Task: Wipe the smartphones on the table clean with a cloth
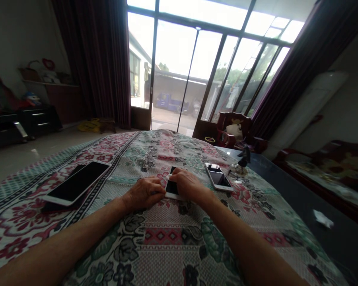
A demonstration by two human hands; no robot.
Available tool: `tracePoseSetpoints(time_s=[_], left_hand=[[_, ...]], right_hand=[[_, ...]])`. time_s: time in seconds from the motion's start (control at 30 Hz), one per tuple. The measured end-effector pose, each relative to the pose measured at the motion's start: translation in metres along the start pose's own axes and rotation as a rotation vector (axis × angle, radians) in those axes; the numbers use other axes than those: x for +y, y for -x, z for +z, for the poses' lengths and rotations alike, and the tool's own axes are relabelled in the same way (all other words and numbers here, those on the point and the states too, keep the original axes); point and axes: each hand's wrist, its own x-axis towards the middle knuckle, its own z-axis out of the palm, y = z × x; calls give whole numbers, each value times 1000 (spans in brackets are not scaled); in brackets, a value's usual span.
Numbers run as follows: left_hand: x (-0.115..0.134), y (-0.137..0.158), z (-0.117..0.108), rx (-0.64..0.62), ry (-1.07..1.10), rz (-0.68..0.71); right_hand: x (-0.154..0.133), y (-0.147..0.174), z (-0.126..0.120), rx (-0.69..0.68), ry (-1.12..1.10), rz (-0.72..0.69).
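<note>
A white phone with a dark screen (173, 190) lies on the patterned cloth in front of me, partly covered by my hands. My left hand (146, 192) is closed, its fingertips gripping the phone's lower left edge. Across the screen lies my right hand (186, 183), fingers curled and pressed down. A small white piece (168, 176), perhaps tissue or cloth, shows at its fingertips; most of it is hidden. To the right rests a second white phone (219, 176), face up. On the left a white tablet (77, 183) sits on a dark flat case (52, 206).
A flowered cloth (164, 254) covers the surface under my arms. Beyond the right phone stands a small dark figurine (244, 157) near a dark tabletop (286, 198), with a crumpled white piece (323, 218) farther right. Wooden chairs (234, 127) and glass doors are behind.
</note>
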Motion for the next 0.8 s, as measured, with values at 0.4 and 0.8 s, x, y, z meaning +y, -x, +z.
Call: tracePoseSetpoints(time_s=[0.4, 0.8], left_hand=[[-3, 0, 1, 8, -4, 18], [-2, 0, 2, 8, -25, 29]], right_hand=[[20, -4, 15, 87, -125, -75], [-4, 45, 17, 67, -123, -137]])
